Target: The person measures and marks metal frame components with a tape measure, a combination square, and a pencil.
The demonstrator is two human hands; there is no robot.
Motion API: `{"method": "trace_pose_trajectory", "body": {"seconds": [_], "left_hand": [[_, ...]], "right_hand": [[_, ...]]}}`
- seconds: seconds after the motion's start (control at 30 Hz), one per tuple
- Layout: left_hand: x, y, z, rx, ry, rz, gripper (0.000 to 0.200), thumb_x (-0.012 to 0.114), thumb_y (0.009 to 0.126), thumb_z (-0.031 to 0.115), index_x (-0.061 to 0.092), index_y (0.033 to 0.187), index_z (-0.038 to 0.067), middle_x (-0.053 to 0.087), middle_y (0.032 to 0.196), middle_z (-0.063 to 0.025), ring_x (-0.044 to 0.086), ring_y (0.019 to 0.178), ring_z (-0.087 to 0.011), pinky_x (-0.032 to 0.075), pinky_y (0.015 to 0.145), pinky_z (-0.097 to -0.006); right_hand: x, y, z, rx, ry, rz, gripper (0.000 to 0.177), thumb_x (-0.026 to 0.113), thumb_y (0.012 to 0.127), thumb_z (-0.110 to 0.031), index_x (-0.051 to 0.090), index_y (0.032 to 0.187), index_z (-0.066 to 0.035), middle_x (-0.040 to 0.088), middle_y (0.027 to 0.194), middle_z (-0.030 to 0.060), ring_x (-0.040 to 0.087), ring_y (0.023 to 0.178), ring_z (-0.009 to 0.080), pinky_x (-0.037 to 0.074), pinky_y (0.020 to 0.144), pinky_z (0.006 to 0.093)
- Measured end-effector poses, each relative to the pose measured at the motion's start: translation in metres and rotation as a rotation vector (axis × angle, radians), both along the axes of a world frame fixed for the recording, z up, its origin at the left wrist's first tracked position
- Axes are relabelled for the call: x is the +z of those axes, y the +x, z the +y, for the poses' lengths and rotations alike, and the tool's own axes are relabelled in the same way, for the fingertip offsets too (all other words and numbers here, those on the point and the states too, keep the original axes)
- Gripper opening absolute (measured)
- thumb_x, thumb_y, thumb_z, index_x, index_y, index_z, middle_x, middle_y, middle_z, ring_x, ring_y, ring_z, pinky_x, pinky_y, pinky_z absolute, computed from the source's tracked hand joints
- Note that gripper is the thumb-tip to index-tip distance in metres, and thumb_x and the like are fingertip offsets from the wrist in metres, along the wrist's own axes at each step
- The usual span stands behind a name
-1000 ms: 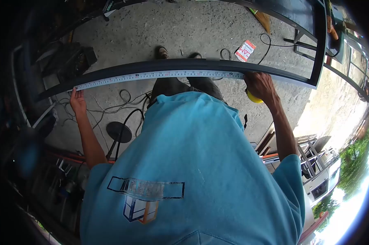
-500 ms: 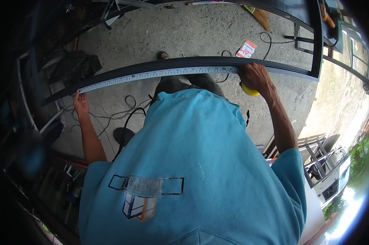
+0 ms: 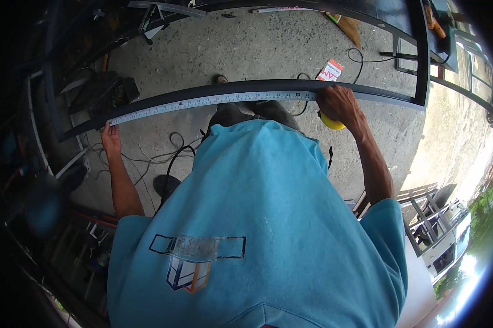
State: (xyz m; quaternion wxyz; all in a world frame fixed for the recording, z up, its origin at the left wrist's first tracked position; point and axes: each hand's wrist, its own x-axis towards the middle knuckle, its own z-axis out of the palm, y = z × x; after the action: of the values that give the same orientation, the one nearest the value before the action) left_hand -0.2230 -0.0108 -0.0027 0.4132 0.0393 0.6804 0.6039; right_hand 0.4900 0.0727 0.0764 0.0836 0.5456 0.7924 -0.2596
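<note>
A tape measure blade (image 3: 219,99) is drawn out along the near edge of a dark metal frame bar (image 3: 202,89). My left hand (image 3: 111,140) pinches the blade's end at the left part of the bar, fingers pointing up toward it. At the other end, my right hand (image 3: 339,104) is wrapped round the tape measure case (image 3: 332,121). Only the yellow underside of that case shows below the fingers. The right knuckles lie against the bar, and the blade runs nearly taut between both hands.
The frame's right side (image 3: 421,60) runs away from me to a dark panel. On the concrete floor (image 3: 257,49) lie a red-and-white packet (image 3: 330,70), a broom (image 3: 346,27) and tangled cables (image 3: 148,158). A metal rack (image 3: 429,218) stands at the right.
The view has shifted slightly. Both hands keep their hold on the tape measure, and the blade stays stretched along the bar.
</note>
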Motion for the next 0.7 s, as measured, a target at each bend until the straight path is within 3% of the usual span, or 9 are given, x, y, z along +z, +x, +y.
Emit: {"method": "trace_pose_trajectory", "body": {"seconds": [0.27,0.6,0.7], "left_hand": [[0.004,0.006,-0.001,0.004,0.004,0.025,0.019,0.06,0.084,0.007,0.055,0.101,-0.001,0.058,0.1,-0.011,0.056,0.095,-0.0189,0.048,0.084,-0.0299],[0.005,0.014,-0.005,-0.029,0.041,0.047,0.017,0.06,0.084,0.007,0.058,0.1,0.001,0.062,0.096,-0.0088,0.059,0.092,-0.018,0.048,0.082,-0.0294],[0.003,0.017,-0.006,-0.03,0.036,0.035,0.014,0.059,0.085,0.007,0.059,0.098,0.003,0.062,0.095,-0.0079,0.059,0.09,-0.0178,0.049,0.08,-0.0293]], "right_hand": [[-0.005,0.001,0.0,0.033,0.046,0.041,0.018,0.052,0.078,-0.013,0.064,0.069,-0.003,0.06,0.06,0.0159,0.061,0.054,0.029,0.047,0.049,0.037],[0.001,-0.005,0.007,0.107,-0.068,-0.074,0.019,0.052,0.079,-0.012,0.062,0.066,-0.002,0.06,0.061,0.0175,0.061,0.054,0.0298,0.047,0.051,0.0377],[0.013,-0.011,0.008,0.014,-0.068,-0.091,0.018,0.052,0.077,-0.012,0.062,0.069,-0.001,0.06,0.065,0.0192,0.06,0.061,0.0356,0.047,0.056,0.0425]]}}
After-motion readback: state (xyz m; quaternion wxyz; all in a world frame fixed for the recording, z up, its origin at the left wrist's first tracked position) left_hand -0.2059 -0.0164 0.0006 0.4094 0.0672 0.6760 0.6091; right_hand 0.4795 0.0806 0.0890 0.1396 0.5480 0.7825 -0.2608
